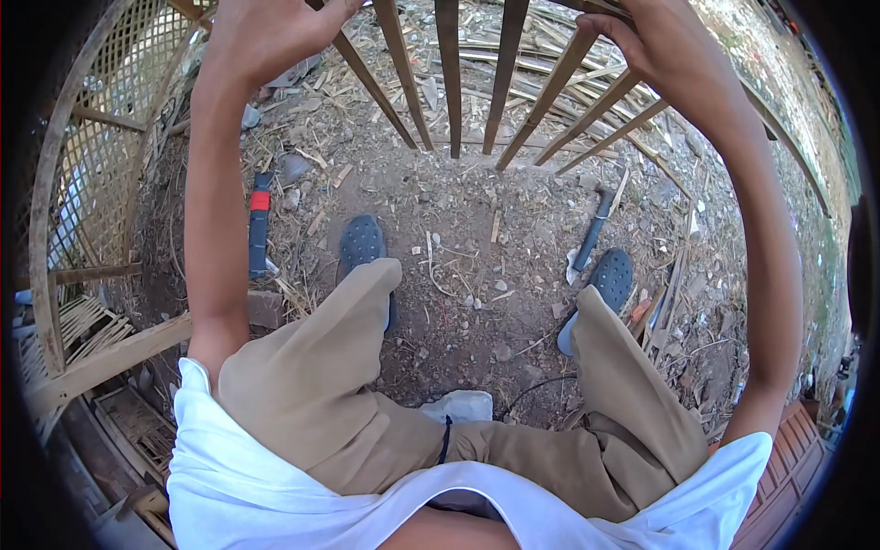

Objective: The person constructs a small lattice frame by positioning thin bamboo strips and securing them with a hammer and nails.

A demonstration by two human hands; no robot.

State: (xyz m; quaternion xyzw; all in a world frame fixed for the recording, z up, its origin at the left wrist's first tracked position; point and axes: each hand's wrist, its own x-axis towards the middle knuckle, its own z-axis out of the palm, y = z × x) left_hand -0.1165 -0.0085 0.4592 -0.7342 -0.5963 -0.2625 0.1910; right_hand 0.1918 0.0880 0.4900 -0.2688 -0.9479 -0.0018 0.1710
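Note:
A frame of brown wooden slats [451,73] stands in front of me, fanning out across the top of the view. My left hand [266,32] reaches up to its left part, fingers spread against the frame's top. My right hand [655,37] curls over the frame's top right edge. Below, I sit with tan trousers and dark perforated clogs [362,243] on bare dirt. A hammer [587,240] lies on the ground by my right foot.
A woven lattice panel [101,156] with a curved rim stands at the left. A dark tool with a red band [259,225] lies left of my left foot. Bamboo strips and shavings [550,55] litter the ground beyond the slats. A pale stone [458,403] sits between my legs.

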